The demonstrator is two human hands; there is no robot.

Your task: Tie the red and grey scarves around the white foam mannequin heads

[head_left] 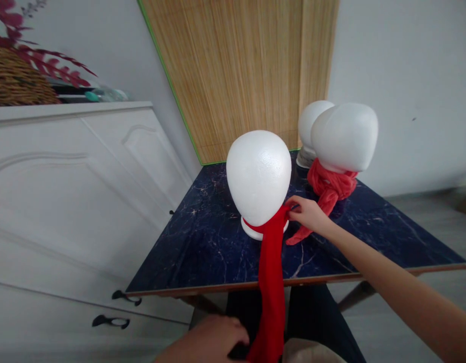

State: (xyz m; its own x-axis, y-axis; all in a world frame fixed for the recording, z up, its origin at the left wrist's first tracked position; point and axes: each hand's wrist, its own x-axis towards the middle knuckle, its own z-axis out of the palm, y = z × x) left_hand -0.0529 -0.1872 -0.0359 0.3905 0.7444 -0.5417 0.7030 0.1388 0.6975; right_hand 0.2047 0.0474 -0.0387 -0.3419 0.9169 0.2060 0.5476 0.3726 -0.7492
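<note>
Red scarf [272, 262] pinched between right fingers [295, 201], left fingers [239, 334] beside it, grip unclear

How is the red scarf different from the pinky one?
The red scarf is bright red, but the pinky scarf is a softer coral.
The red scarf hangs down past the table edge, while the pinky scarf's tail lies on the table.
The red scarf's tail looks wide and smooth; the pinky scarf is bunched and twisted.
Both are at the neck of a white head: the front head and the right head.
</note>
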